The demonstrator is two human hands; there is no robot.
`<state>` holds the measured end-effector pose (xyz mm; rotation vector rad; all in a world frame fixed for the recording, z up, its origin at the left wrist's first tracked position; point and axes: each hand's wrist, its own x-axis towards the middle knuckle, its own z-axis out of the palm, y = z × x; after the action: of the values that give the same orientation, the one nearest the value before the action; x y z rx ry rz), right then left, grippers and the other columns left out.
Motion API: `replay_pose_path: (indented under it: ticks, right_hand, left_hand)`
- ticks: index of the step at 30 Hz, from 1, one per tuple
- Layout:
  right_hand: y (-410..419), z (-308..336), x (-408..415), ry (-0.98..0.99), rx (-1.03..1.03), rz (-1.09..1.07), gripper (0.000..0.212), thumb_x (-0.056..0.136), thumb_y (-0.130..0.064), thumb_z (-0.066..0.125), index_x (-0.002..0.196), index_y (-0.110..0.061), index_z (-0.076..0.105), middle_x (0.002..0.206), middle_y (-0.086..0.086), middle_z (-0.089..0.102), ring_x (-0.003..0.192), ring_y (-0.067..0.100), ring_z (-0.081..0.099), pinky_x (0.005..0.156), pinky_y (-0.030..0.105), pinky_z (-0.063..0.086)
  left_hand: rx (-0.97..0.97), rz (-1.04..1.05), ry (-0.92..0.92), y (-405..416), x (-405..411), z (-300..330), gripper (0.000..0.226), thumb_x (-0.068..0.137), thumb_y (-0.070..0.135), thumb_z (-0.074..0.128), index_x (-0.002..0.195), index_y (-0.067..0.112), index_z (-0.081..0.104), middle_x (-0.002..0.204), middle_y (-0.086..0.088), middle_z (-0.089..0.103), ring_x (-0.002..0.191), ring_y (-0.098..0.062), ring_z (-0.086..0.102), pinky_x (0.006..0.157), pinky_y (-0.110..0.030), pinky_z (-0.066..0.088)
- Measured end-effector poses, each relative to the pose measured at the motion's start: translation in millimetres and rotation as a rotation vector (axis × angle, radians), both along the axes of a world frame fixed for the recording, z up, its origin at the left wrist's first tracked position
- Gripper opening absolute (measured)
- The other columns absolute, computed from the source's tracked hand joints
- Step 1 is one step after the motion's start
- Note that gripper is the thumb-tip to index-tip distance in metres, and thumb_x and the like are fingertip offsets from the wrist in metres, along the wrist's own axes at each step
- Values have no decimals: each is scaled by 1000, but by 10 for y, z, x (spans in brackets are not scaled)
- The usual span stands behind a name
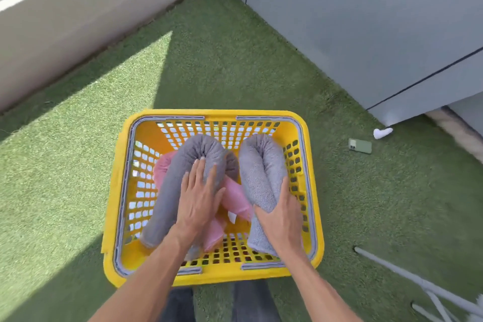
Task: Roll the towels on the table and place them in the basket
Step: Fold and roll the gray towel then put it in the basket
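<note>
A yellow perforated basket (217, 114) stands on green artificial grass right in front of me. Inside it, two rolled grey towels are bent into arches. The left grey towel (180, 165) has my left hand (198, 196) pressed flat on it, fingers spread. The right grey towel (261, 165) has its near end under my right hand (281, 219), whose fingers curl around the roll. A pink towel (235, 197) lies beneath and between the grey rolls, partly hidden by them and by my hands.
A green phone (360, 145) and a small white object (382, 132) lie on the grass to the right. A grey wall (366, 21) rises at the right, a pale wall (78, 21) at the left. Thin grey metal legs (418, 282) slant across the bottom right.
</note>
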<state>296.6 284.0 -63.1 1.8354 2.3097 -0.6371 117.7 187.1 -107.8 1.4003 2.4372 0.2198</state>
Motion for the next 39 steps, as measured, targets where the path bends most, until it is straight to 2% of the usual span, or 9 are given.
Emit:
replay_pose_path:
  ticks: [6,14,17,21,24,28,30,35,39]
  right_hand:
    - [43,-853,62,-71,-110,43,112,79,-56,68,153,-16,-5,128,16,46,111,30,49,90,40,47]
    - [-20,-1643,-50,-202,-114,-32,119,71,-48,79,155,-16,2,120,25,48,98,35,52,81,43,48]
    - [-52,-1760,-42,-211,-142,-49,121,73,-51,76,153,-19,-8,123,26,46,102,36,51,84,44,48]
    - [39,-1538,-35,-192,-240,-42,116,77,-57,69,152,-24,-14,136,23,37,119,35,44,96,45,44]
    - [-34,-1169,-182,-110,-175,-17,101,82,-59,62,153,-25,-1,149,17,28,134,34,34,105,47,37]
    - [-370,-781,-650,403,-242,-18,74,87,-59,54,148,-28,26,142,-2,44,130,13,41,107,35,39]
    - [-578,-765,-891,526,-326,-30,80,86,-57,58,150,-28,21,148,-5,42,136,8,38,110,35,37]
    - [-835,-873,-1097,480,-349,-124,100,83,-40,68,153,-24,-2,155,2,31,140,17,35,110,39,37]
    - [-692,-690,-1022,481,-222,-36,81,91,-24,60,154,-16,10,156,4,31,142,14,30,114,35,31]
  left_hand:
    - [-85,19,66,94,-57,-595,82,90,63,33,155,19,9,162,-11,9,149,-24,9,120,-48,7]
    - [-48,37,84,77,-51,-915,81,91,63,34,155,22,5,163,-5,6,150,-19,3,121,-45,2]
    - [-32,33,99,40,-9,-944,82,91,61,38,155,22,6,162,-6,7,150,-19,4,121,-45,1]
    - [-36,38,72,74,2,-727,79,93,58,38,155,20,6,162,-8,5,150,-21,2,120,-49,7]
    - [26,119,21,-35,-22,-476,68,96,52,36,154,23,15,162,-5,4,150,-20,1,120,-48,8]
    - [26,346,-15,-307,-265,-311,58,98,37,42,151,21,24,155,-10,26,137,-33,33,109,-51,30]
    - [27,410,-121,-449,-360,-287,64,95,35,54,150,19,25,143,-13,38,123,-33,44,98,-48,42]
    - [2,500,-204,-551,-427,-252,59,86,37,67,135,15,42,112,-17,59,96,-34,56,74,-41,44]
    - [66,592,-299,-332,-366,-76,47,84,32,68,123,13,52,109,-12,67,92,-33,63,74,-42,51]
